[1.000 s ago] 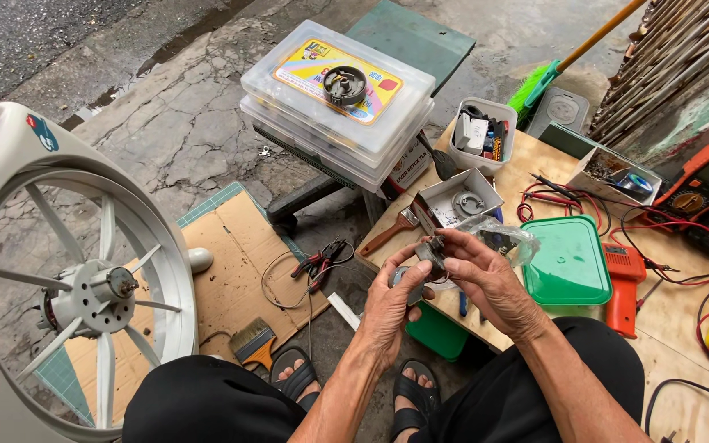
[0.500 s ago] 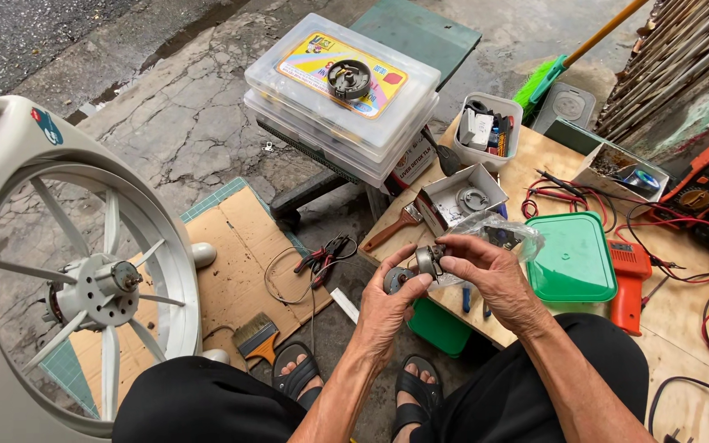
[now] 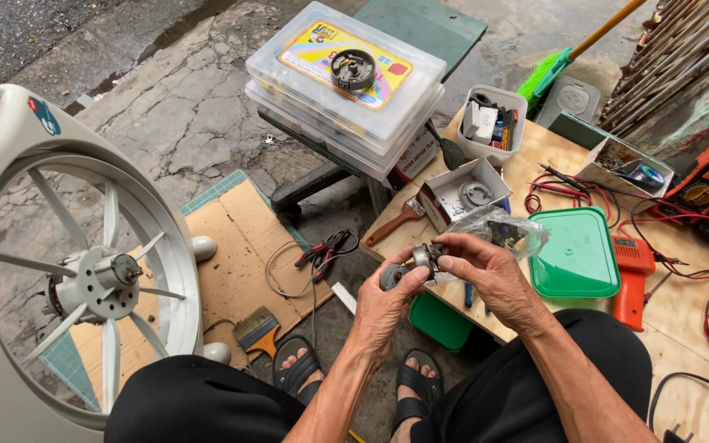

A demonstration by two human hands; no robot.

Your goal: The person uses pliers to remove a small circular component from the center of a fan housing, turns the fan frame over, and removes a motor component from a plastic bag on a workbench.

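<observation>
Single head view, steeply downward, close above lap, workbench beyond

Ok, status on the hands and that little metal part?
Left hand and right hand both grip the small metal part, held over the board edge. Plastic bag right behind.

We saw a small dull grey metal part [image 3: 425, 256] pinched between our bare hands. On the left the fan frame [image 3: 10, 139] was smooth, glossy white plastic. The cardboard sheet [image 3: 240, 238] under it looked matt and rough. To the right lay a shiny green plastic lid [image 3: 576, 254] on bare wood. The far boxes [image 3: 346, 90] were clear plastic, and the ground [image 3: 182, 107] was cracked rough concrete.
</observation>
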